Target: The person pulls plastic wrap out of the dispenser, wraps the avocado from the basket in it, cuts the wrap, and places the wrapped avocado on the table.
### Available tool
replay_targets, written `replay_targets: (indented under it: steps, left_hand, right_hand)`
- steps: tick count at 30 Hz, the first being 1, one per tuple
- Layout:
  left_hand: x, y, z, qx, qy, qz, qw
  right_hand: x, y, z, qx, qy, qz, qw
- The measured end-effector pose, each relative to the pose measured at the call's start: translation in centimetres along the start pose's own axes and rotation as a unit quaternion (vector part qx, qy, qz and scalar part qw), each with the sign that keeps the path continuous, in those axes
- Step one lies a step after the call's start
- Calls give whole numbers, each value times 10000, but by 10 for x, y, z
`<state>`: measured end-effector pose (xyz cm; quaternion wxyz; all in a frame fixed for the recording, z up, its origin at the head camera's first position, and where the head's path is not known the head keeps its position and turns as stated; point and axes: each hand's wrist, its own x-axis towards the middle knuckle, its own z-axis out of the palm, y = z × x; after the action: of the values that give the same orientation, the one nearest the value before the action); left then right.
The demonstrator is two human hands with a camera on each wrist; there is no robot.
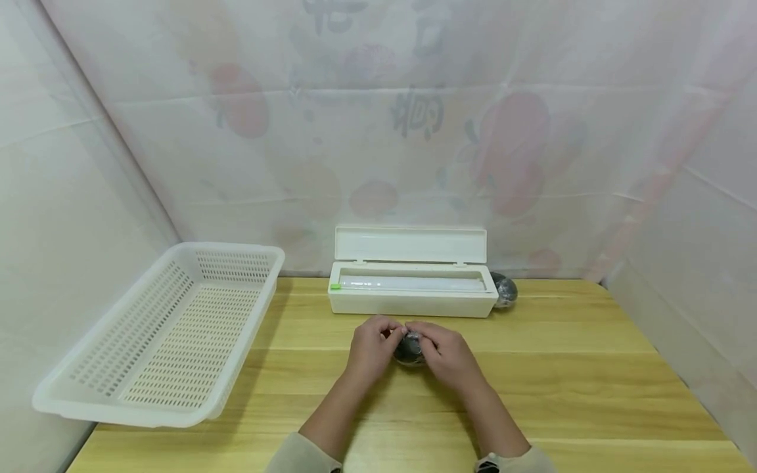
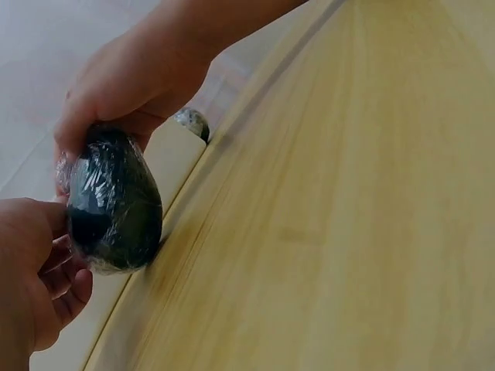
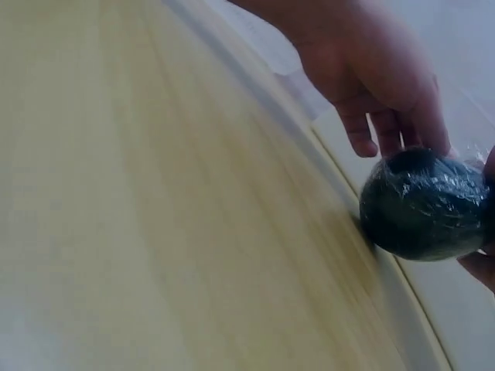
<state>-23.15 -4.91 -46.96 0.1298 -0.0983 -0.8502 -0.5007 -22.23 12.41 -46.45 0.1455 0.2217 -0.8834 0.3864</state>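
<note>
A dark avocado, wrapped in clear cling film, is between both hands close over the table, in front of a white box. My left hand pinches the film at its upper left side with thumb and forefinger. From the other side my right hand grips the avocado, its fingertips meeting the left ones near the top. Shiny wrinkled film covers the dark skin in the left wrist view. In the right wrist view, gathered film stands out beside the left fingertips.
Behind the hands, the white cling film box has its lid raised and a film roll inside. A second film-wrapped dark fruit lies at its right end. On the left stands a white plastic basket. Printed curtains enclose the table.
</note>
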Motion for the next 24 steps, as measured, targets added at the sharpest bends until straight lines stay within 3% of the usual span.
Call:
replay_targets:
  steps: [4,10,19,24]
  left_hand:
    - [-1,1,-1,-12,-77,-46,10000]
    - [-4,2,-1,-199,-453,92,9987]
    - [-3,5,0,-34,-142,227,9996]
    - [-2,6,0,-263,-263,-29,9993]
  right_hand:
    - [-1,-5,0,-8,-513,240,9984]
    - [1,-6,-1,99,-736,680,9949]
    - [3,-4,-4,862,-1190,1033,9837]
    - [3,-4,-5,1606,-1152,1190,9730]
